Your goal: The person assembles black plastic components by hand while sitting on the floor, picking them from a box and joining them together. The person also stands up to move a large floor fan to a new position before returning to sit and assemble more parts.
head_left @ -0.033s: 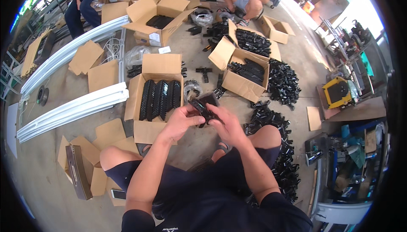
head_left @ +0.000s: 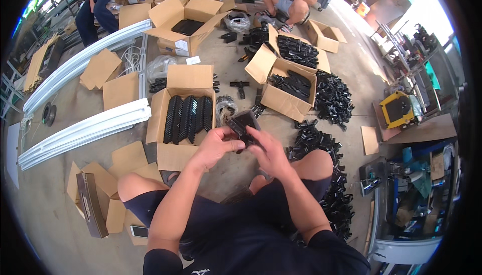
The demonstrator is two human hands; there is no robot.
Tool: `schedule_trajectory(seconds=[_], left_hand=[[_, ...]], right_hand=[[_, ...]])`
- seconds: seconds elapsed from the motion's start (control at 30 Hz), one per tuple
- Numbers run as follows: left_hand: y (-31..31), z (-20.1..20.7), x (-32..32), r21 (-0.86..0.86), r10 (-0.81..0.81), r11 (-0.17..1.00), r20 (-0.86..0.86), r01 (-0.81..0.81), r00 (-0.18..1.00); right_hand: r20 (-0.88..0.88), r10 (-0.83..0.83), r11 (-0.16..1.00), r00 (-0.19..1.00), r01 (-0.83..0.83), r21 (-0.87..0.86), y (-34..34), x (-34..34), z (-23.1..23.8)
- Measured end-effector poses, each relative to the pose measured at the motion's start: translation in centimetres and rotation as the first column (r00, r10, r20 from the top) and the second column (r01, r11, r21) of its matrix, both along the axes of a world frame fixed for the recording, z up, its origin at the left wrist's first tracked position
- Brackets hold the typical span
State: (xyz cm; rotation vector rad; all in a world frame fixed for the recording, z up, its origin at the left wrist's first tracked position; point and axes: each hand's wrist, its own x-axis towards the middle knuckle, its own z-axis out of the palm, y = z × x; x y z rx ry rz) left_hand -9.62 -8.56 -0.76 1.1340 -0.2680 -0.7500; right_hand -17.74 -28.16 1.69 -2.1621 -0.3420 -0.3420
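Note:
Between my knees, both hands grip a dark, glossy black fitting (head_left: 245, 123) whose exact shape the fingers partly cover. My left hand (head_left: 221, 147) pinches its left side with thumb and fingers. On its right side, the fingers of my right hand (head_left: 267, 149) close round it. Just to the left stands an open cardboard box (head_left: 189, 155) with rows of stacked black fittings (head_left: 190, 118). A loose T-shaped black fitting (head_left: 240, 88) lies on the floor beyond my hands, and a clear plastic bag (head_left: 226, 108) lies beside the box.
Heaps of black fittings (head_left: 321, 147) lie along my right side. Another open box (head_left: 288, 105) stands ahead right, a further one (head_left: 182, 44) at the back. White rails (head_left: 85, 133) lie left, near a phone (head_left: 139, 232). Two people (head_left: 103, 11) are at the back, one crouching.
The black fitting is tilted slightly differently between my hands, showing more of its broad face. Both hands keep their hold.

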Motion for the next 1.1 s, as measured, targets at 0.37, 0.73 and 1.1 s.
schedule_trajectory(seconds=[0.37, 0.73, 1.1], left_hand=[[2.1, -0.5, -5.3, 0.112, -0.133, 0.985, -0.007, 0.133, 0.991], [3.4, -3.9, -13.6, 0.223, 0.13, 0.967, -0.02, -0.123, 0.991], [4.7, -7.8, -11.3, 0.103, 0.104, 0.991, -0.137, -0.09, 0.985]], right_hand=[[-0.08, 0.031, 0.999, 0.996, -0.034, -0.03, 1.2, -7.0, 0.6], [-0.227, 0.241, 0.948, 0.944, -0.178, 0.264, 0.8, -9.1, -4.5], [-0.5, 0.192, 0.977, 0.844, -0.113, 0.183, 2.9, -8.0, -6.3]])
